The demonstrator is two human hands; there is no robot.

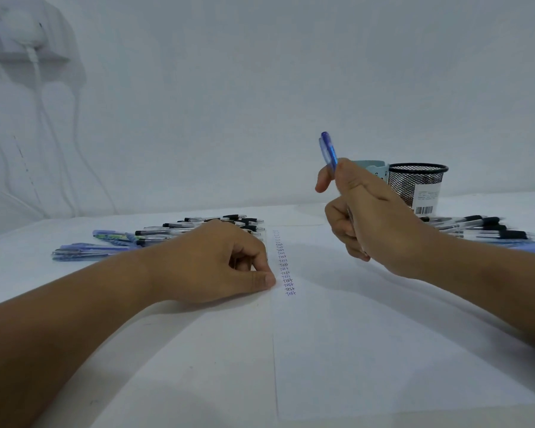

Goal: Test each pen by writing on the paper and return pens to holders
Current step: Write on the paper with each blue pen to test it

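My right hand [371, 217] is raised above the white paper [368, 335] and grips a blue pen [328, 151] that points up and away. A column of small "Test" words [286, 267] runs down the paper's left side. My left hand [217, 261] rests on the table at the paper's left edge, fingers curled, thumb tip pressing the edge. A black mesh pen holder [414, 183] and a pale teal holder [372, 169] stand behind my right hand. Loose pens lie in a pile at the left [167, 233] and another at the right [482, 228].
The white table [167, 366] meets a white wall at the back. A white wall fixture with hanging cables [37, 72] is at the far left. A barcode label [425, 199] is on the mesh holder.
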